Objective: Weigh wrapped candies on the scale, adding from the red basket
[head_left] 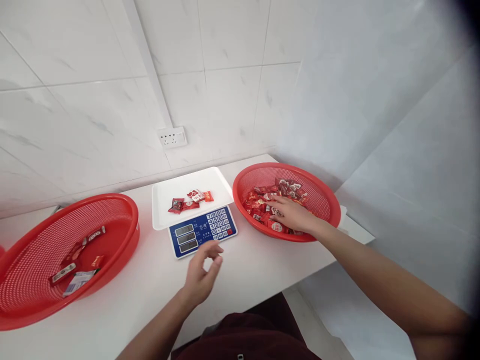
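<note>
My right hand (292,214) reaches into the right red basket (322,192), its fingers spread over a pile of red-wrapped candies (276,227). Nothing is visibly gripped there. My left hand (204,272) hovers over the front of the table, just below the blue keypad panel (204,231) of a scale; its fingers are curved and apart, with nothing between them. On the scale's white tray (168,195) lie several small candies (190,205) in red and white wrappers. The scale's display is lit, its digits too small to read surely.
At the left stands another red basket (120,215) with a few wrapped items (78,281) inside. The white table (258,270) meets a tiled wall carrying a power socket (172,137). A grey-white wall rises at the right.
</note>
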`<action>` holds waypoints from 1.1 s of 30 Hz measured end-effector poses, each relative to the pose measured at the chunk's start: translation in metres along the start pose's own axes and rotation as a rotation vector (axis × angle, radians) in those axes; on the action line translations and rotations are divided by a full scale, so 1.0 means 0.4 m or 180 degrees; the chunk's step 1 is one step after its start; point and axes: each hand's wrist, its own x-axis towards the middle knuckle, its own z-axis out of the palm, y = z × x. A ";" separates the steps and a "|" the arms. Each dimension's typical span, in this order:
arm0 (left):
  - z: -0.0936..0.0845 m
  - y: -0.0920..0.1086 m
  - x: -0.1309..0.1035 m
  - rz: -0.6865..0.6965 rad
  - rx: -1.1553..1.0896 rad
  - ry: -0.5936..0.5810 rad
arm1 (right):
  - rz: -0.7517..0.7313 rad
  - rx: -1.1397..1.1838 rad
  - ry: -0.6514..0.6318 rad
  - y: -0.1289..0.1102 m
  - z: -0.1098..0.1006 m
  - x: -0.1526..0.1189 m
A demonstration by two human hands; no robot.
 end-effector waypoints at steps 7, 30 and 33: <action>0.047 -0.018 0.024 -0.0112 0.0274 -0.0776 | 0.0366 0.0349 -0.0006 0.040 -0.017 0.049; 0.091 0.088 0.161 -0.1328 -0.2517 -0.0323 | -0.0268 0.2134 0.0909 -0.270 0.004 -0.040; 0.041 0.072 0.168 -0.1243 -0.2281 -0.0035 | -0.0082 0.2622 0.1329 -0.266 0.059 -0.045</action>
